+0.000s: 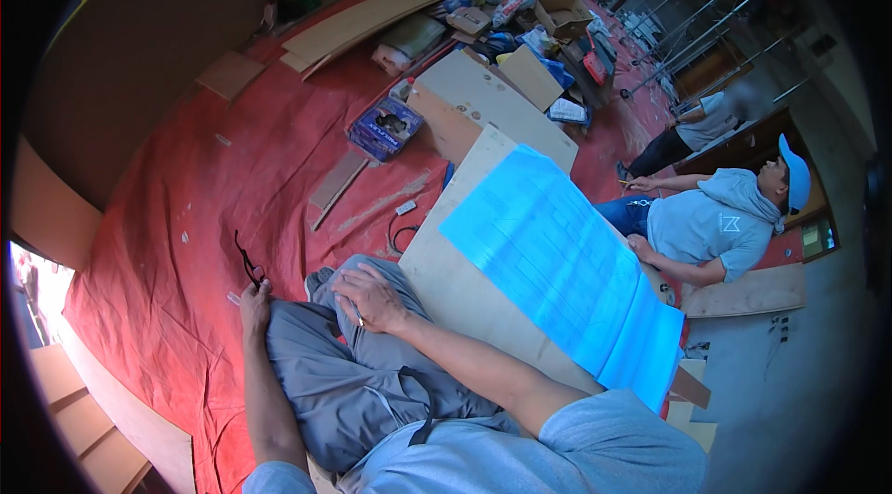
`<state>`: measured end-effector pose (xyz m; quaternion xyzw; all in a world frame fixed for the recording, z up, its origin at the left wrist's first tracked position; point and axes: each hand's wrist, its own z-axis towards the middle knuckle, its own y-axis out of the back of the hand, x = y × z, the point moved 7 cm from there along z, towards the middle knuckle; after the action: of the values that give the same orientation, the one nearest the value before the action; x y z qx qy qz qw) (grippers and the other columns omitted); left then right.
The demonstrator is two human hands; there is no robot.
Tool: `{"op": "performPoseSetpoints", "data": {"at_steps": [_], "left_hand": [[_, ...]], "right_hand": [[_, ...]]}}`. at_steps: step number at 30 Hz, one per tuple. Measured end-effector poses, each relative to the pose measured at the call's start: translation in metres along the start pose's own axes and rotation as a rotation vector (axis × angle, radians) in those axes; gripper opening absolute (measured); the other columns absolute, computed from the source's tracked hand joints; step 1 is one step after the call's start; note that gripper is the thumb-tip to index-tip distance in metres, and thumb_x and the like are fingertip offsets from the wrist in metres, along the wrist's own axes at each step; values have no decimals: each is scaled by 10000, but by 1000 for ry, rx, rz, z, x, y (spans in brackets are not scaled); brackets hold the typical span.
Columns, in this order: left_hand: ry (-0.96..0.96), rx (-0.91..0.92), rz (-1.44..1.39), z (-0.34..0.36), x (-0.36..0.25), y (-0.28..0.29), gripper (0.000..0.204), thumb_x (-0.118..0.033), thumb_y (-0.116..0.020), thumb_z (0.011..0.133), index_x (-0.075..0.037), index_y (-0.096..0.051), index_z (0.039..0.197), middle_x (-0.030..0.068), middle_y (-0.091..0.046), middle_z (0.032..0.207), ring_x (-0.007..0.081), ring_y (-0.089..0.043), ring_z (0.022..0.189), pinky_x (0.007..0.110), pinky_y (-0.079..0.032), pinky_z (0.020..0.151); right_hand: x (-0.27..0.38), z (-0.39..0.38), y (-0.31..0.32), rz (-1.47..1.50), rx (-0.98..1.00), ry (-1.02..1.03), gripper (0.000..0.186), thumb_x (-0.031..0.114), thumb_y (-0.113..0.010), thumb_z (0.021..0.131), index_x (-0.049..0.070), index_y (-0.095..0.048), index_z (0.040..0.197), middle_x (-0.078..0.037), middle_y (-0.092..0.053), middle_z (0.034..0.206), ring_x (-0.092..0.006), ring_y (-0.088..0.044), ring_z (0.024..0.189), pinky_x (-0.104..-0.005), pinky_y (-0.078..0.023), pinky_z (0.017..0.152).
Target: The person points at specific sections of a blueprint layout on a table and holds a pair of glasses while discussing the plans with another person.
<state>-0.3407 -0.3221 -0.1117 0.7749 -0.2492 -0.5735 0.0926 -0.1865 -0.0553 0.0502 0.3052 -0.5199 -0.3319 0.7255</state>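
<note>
My left hand [255,303] hangs beside my left thigh, its fingers closed on a pair of dark-framed eyeglasses [247,257]; a thin arm of the frame sticks up above the fingers. On my raised knee lies my right hand [370,297], fingers stretched out over the grey trousers [325,382], with a ring on one finger. To the right of it, a large sheet with a line drawing [557,262], tinted bright blue, is spread over a plywood board [437,262]. Neither hand touches the sheet.
A person in a cap and grey top [734,215] stands at the sheet's far side, another person [711,118] behind. A blue box [384,129] and a wood strip [336,187] lie on red floor sheeting [186,308]. Cartons [562,15] and boards [372,18] clutter the back.
</note>
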Motion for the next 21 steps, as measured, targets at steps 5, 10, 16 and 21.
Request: {"op": "performPoseSetpoints", "data": {"at_steps": [5, 10, 16, 21], "left_hand": [[-27, 25, 53, -2, -17, -8, 463, -408, -604, 1017, 39, -725, 1031, 132, -720, 823, 225, -678, 809, 364, -502, 820], [-9, 11, 42, 1, -8, -4, 452, -401, -607, 1011, 30, -726, 1075, 151, -742, 846, 244, -701, 811, 381, -509, 778], [52, 35, 88, 0, -5, -3, 432, -405, -617, 1010, 15, -704, 1063, 152, -769, 851, 260, -721, 826, 393, -513, 782], [24, 28, 263, 3, -12, -11, 437, -391, -598, 1015, 34, -699, 1018, 212, -748, 889, 311, -716, 848, 425, -510, 782]], "right_hand": [[-7, -1, 5, -6, 9, -33, 225, 199, -652, 962, 78, -707, 1144, -124, -723, 1173, -301, -631, 1256, -514, -408, 1154], [-1, 3, 6, 8, 1, -10, 232, 171, -631, 940, 66, -692, 1138, -129, -709, 1183, -291, -632, 1220, -502, -410, 1144], [0, 6, 4, 6, 26, -25, 233, 175, -630, 937, 71, -691, 1136, -122, -701, 1179, -292, -627, 1224, -502, -404, 1149], [-6, -2, 8, -25, -15, -24, 232, 183, -638, 936, 75, -689, 1135, -130, -700, 1179, -293, -626, 1231, -502, -398, 1153]]}}
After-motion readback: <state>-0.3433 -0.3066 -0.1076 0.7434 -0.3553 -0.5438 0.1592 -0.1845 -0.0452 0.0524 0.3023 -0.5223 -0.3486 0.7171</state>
